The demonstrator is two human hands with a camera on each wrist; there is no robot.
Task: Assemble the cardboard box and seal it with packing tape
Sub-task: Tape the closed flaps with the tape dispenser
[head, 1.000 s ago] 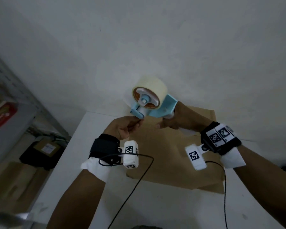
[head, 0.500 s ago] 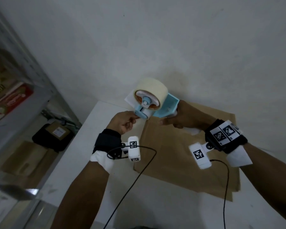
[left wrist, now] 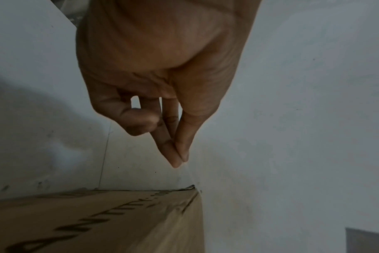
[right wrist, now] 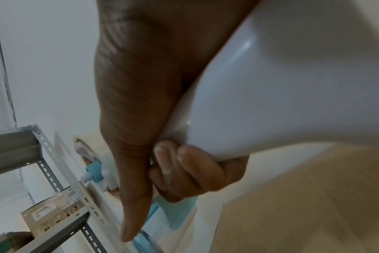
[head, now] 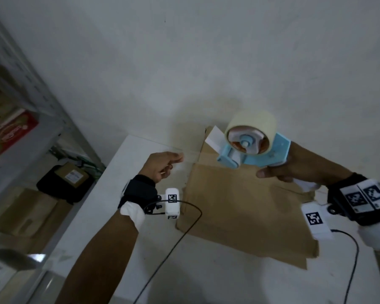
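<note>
A flattened brown cardboard box [head: 239,207] lies on the white table [head: 127,154], its far end against the wall. My right hand [head: 283,170] grips the white handle [right wrist: 270,102] of a light blue tape dispenser [head: 257,154] that carries a cream tape roll [head: 252,126], held above the box's far edge. My left hand [head: 162,165] pinches the free end of a clear tape strip [head: 195,153] between thumb and fingertips [left wrist: 177,157]. The strip stretches from the dispenser leftward to that hand. In the left wrist view the box [left wrist: 97,220] shows dark printed lettering.
A grey metal shelving rack [head: 42,110] stands left of the table, with red packets [head: 11,134] on a shelf. Below it on the floor sit a black bag with a small parcel [head: 70,176] and cardboard boxes [head: 24,213]. Black cables [head: 178,233] trail from both wrists over the table.
My hands have drawn apart: the right carried the dispenser to the right, and the left pulled a length of clear tape out to the left. The head view swung left and down.
</note>
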